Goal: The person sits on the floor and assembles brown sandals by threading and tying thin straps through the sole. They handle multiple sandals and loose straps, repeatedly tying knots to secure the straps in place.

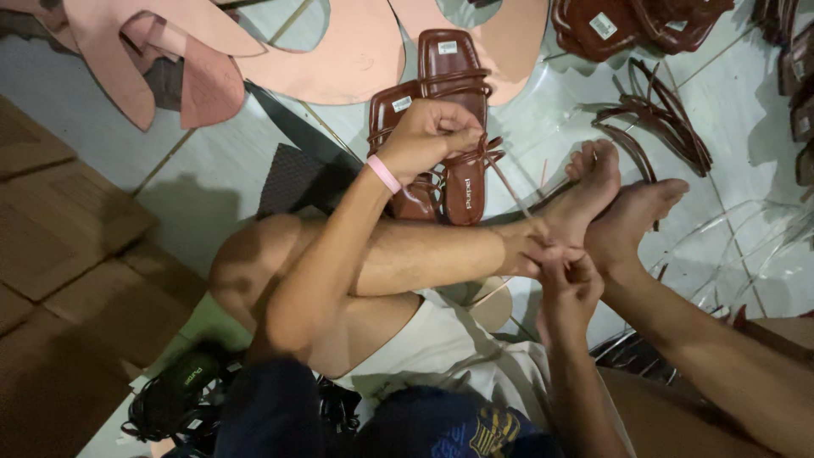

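Observation:
I sit on the tiled floor with my bare legs crossed in front of me. My left hand (431, 136), a pink band on its wrist, is closed on the thin straps of a brown strappy sandal (465, 197) that lies against a second brown sandal (447, 59). A long thin brown strap (511, 193) runs taut from that sandal down to my right hand (566, 282). That hand pinches the strap's end beside my ankle. My feet (593, 191) rest just right of the sandals.
Pink sole-shaped cut-outs (339, 51) lie at the top. More brown sandals (610, 25) and loose brown straps (657, 123) are at the upper right. Flat cardboard (59, 254) covers the left. Black sandals (182, 390) lie at the lower left, clear plastic bags (746, 246) at the right.

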